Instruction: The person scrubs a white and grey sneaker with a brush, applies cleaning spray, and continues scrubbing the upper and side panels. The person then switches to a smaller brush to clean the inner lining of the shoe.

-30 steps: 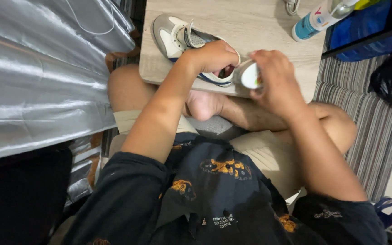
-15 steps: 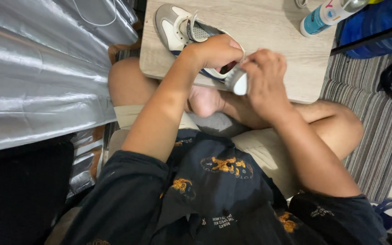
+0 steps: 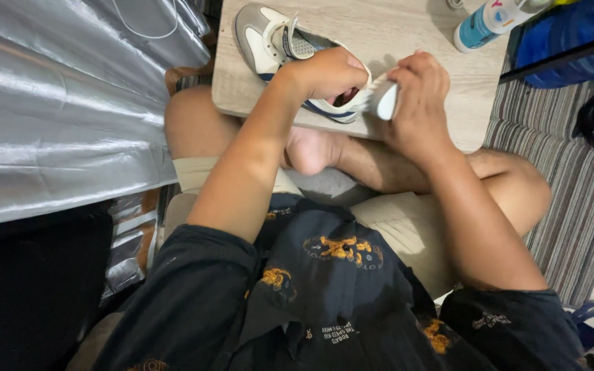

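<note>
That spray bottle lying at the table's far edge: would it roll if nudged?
Probably. The spray bottle looks round and lies on its side on the smooth table, so it may roll. It seems plastic, likely light and not fragile.

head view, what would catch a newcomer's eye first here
First, the two hands meeting over a grey and white sneaker on the low wooden table at top centre: the left hand grips the heel end, and the right hand presses a small white object against it. A shiny silver sheet fills the left side, and a blue and white bottle lies at the table's far right.
</note>
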